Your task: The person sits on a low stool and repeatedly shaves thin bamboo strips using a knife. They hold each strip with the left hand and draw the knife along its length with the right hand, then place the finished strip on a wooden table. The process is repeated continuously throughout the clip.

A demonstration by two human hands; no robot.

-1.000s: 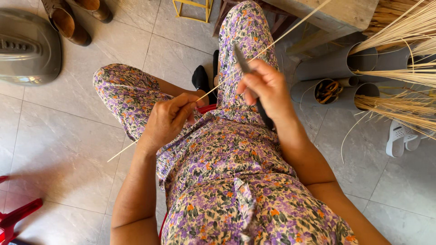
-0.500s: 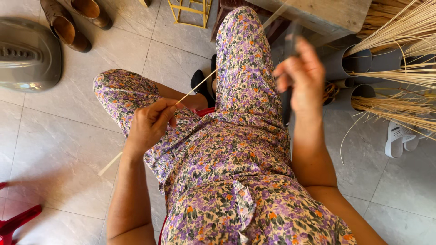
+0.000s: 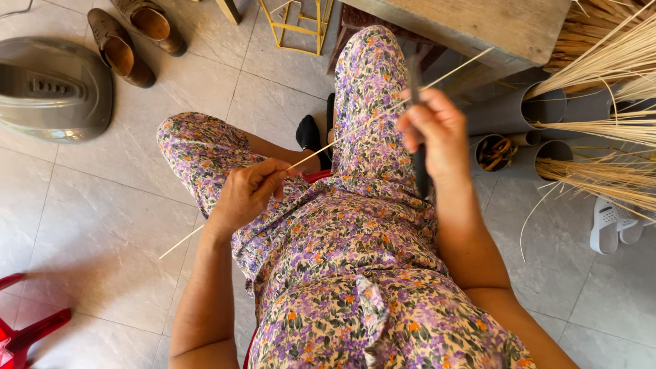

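The left hand [image 3: 247, 195] pinches a long thin bamboo splint [image 3: 321, 154] between thumb and curled fingers, its grip pressed tight on the strip just above the lap. The splint runs on a slant: its lower end pokes out past the left wrist over the floor tiles [image 3: 102, 225], and its upper end rises toward the wooden desk [image 3: 492, 24] at the top of the view. The right hand [image 3: 437, 133] is closed around the dark handle of a knife [image 3: 418, 154], which stands nearly upright and is blurred; the blade meets the splint just above the fist. Both hands work over the person's flowered trousers [image 3: 355, 232], one knee raised, one leg stretched ahead. To the right lie grey plastic pipes [image 3: 526, 109] stuffed with bundles of pale bamboo strips [image 3: 601, 68], and white sandals [image 3: 611, 222] below them. At upper left stand brown leather shoes [image 3: 130, 37] beside a grey fan base [image 3: 55, 89]. A red stool leg [image 3: 27, 331] shows at lower left.
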